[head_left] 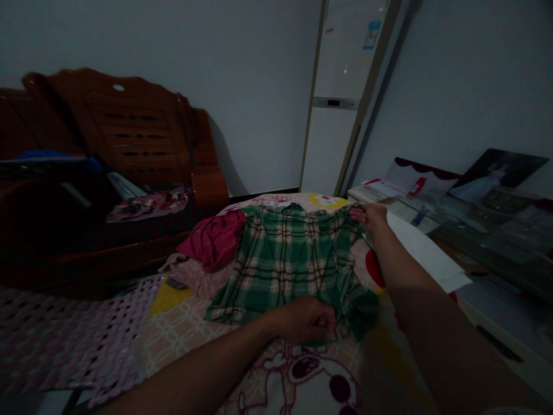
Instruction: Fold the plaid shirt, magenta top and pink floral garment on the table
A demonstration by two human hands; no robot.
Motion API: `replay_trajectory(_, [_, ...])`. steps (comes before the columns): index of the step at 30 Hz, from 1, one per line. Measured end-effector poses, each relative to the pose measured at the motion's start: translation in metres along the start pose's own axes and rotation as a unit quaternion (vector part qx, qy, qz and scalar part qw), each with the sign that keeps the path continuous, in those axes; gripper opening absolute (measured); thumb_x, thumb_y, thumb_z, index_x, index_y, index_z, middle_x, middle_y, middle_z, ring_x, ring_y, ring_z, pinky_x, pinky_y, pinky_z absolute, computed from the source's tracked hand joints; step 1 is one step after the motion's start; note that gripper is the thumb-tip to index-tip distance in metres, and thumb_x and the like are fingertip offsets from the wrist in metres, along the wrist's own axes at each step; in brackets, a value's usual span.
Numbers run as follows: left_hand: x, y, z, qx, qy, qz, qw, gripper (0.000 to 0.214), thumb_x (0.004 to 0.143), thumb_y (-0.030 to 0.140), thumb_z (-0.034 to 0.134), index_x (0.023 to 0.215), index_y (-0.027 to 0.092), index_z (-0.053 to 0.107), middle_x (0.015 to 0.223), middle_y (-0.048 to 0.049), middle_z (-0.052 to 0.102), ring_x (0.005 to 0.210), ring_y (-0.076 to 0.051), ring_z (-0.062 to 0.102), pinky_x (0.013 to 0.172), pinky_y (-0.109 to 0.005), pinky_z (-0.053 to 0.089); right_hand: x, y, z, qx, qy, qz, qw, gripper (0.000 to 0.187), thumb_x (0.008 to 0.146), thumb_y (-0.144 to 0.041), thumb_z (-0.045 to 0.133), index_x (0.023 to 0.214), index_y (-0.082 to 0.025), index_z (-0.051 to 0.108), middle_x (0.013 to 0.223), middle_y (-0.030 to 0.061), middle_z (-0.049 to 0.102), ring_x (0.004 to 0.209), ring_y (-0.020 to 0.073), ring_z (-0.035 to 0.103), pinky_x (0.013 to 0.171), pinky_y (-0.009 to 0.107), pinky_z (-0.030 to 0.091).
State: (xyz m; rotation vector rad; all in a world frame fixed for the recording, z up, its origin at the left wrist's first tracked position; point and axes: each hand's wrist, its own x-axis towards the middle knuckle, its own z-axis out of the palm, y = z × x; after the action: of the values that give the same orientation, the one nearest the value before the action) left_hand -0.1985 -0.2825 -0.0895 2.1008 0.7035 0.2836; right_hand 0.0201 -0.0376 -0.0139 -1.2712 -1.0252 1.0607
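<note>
Ideally, with the left hand [309,320] pinching the near hem of the green plaid garment [287,259] and the right hand [371,217] gripping its far edge, apply even tension to flatten it.

Nothing here is legible: the pale blue sticker [372,33] on the tall white standing air conditioner [330,147] and the red-and-white printed papers [383,188] are too blurred.

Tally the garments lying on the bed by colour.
Green plaid garment: 1
Magenta garment: 1
Pale pink garment: 1
Total: 3
</note>
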Motion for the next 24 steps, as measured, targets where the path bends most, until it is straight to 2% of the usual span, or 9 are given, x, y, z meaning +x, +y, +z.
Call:
replay_trajectory(3, [0.000, 0.000, 0.002, 0.021, 0.004, 0.011, 1.000, 0.010, 0.082, 0.015, 0.065, 0.091, 0.018, 0.063, 0.072, 0.0058, 0.057, 0.063, -0.007, 0.050, 0.057, -0.016, 0.034, 0.014, -0.004, 0.014, 0.024, 0.047, 0.025, 0.998, 0.015, 0.079, -0.015, 0.060, 0.094, -0.017, 0.057, 0.064, 0.0015, 0.065, 0.056, 0.0145, 0.067, 0.049, 0.021, 0.054])
replay_trajectory(5, [-0.001, 0.001, 0.003, 0.031, 0.004, 0.015, 0.999, 0.012, 0.081, 0.015, 0.065, 0.092, 0.019, 0.064, 0.072, 0.0057, 0.057, 0.063, -0.007, 0.051, 0.057, -0.017, 0.034, 0.021, -0.006, 0.020, 0.005, 0.055, -0.002, 0.998, 0.025, 0.078, -0.011, 0.056, 0.103, -0.016, 0.061, 0.080, 0.0045, 0.071, 0.070, 0.0144, 0.071, 0.056, 0.020, 0.056])
replay_trajectory(8, [-0.001, 0.002, 0.004, 0.032, 0.002, 0.013, 0.999, 0.012, 0.082, 0.018, 0.065, 0.093, 0.019, 0.065, 0.072, 0.0052, 0.058, 0.062, -0.007, 0.052, 0.057, -0.017, 0.035, 0.025, -0.006, 0.023, -0.034, -0.002, -0.070, 0.997, 0.047, 0.073, -0.008, 0.059, 0.119, -0.019, 0.063, 0.111, 0.0068, 0.072, 0.098, 0.0156, 0.070, 0.071, 0.021, 0.056])
replay_trajectory(10, [-0.001, 0.003, 0.004, 0.028, 0.002, 0.008, 1.000, 0.011, 0.083, 0.021, 0.065, 0.093, 0.019, 0.066, 0.073, 0.0048, 0.059, 0.062, -0.007, 0.052, 0.056, -0.017, 0.035, 0.024, -0.003, 0.020, -0.067, -0.049, -0.088, 0.993, 0.060, 0.069, -0.005, 0.061, 0.127, -0.020, 0.061, 0.116, 0.0076, 0.072, 0.103, 0.0172, 0.068, 0.077, 0.024, 0.056])
replay_trajectory(13, [-0.001, 0.004, 0.003, 0.021, 0.003, 0.008, 1.000, 0.011, 0.082, 0.019, 0.064, 0.093, 0.018, 0.066, 0.072, 0.0052, 0.058, 0.061, -0.007, 0.051, 0.056, -0.017, 0.034, 0.014, 0.005, 0.008, -0.114, -0.054, -0.094, 0.987, 0.058, 0.065, -0.004, 0.064, 0.122, -0.014, 0.065, 0.095, 0.0071, 0.076, 0.086, 0.0178, 0.071, 0.071, 0.026, 0.057])
replay_trajectory(16, [0.000, 0.004, 0.003, 0.018, 0.005, 0.013, 1.000, 0.009, 0.081, 0.016, 0.064, 0.090, 0.017, 0.066, 0.070, 0.0058, 0.057, 0.060, -0.006, 0.050, 0.056, -0.017, 0.034, -0.006, 0.014, -0.012, -0.135, -0.030, -0.082, 0.987, 0.033, 0.065, -0.006, 0.068, 0.097, -0.010, 0.071, 0.068, 0.0039, 0.073, 0.058, 0.0144, 0.066, 0.056, 0.023, 0.055])
replay_trajectory(20, [0.001, 0.005, 0.002, 0.026, 0.009, 0.003, 1.000, 0.010, 0.079, 0.013, 0.064, 0.088, 0.017, 0.065, 0.069, 0.0061, 0.056, 0.060, -0.006, 0.049, 0.056, -0.017, 0.033, -0.049, 0.024, -0.042, -0.179, -0.023, -0.041, 0.983, 0.004, 0.069, -0.012, 0.067, 0.069, -0.014, 0.065, 0.047, 0.0002, 0.063, 0.036, 0.0116, 0.054, 0.036, 0.020, 0.043])
replay_trajectory(22, [0.002, 0.005, 0.002, 0.027, 0.008, 0.000, 1.000, 0.010, 0.079, 0.012, 0.063, 0.087, 0.017, 0.066, 0.067, 0.0062, 0.056, 0.059, -0.007, 0.049, 0.056, -0.017, 0.033, -0.074, 0.028, -0.054, -0.224, -0.040, -0.028, 0.973, 0.010, 0.071, -0.016, 0.067, 0.063, -0.016, 0.062, 0.041, -0.0015, 0.058, 0.030, 0.0105, 0.048, 0.030, 0.019, 0.036])
replay_trajectory(24, [0.003, 0.006, 0.001, 0.021, 0.008, -0.001, 1.000, 0.009, 0.079, 0.013, 0.062, 0.087, 0.017, 0.066, 0.066, 0.0063, 0.055, 0.059, -0.007, 0.048, 0.056, -0.017, 0.033, -0.100, 0.031, -0.063, -0.269, -0.103, -0.007, 0.957, 0.018, 0.073, -0.020, 0.067, 0.057, -0.017, 0.059, 0.039, -0.0014, 0.056, 0.028, 0.0096, 0.045, 0.029, 0.018, 0.032])
